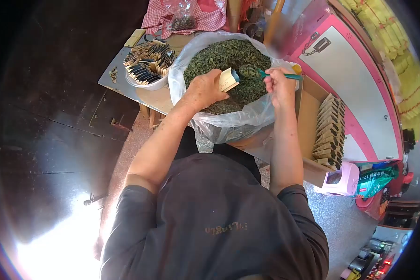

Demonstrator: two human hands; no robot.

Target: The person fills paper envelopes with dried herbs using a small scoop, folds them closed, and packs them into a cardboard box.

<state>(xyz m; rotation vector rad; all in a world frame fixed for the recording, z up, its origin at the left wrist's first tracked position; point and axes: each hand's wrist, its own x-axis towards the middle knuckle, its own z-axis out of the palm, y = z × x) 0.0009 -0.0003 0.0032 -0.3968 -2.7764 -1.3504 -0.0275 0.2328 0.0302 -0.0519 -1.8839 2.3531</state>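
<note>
Right hand (278,86) holds 1 green spoon (262,73) | left hand (206,88) grips 1 packet (228,80), mouth toward spoon | leaf bag (252,115) beneath hands, presumably to catch spills

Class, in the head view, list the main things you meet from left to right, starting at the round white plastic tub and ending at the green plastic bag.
Round white plastic tub, left hand, small cream paper packet, right hand, slanting row of tan paper packets, shiny green plastic bag.
</note>
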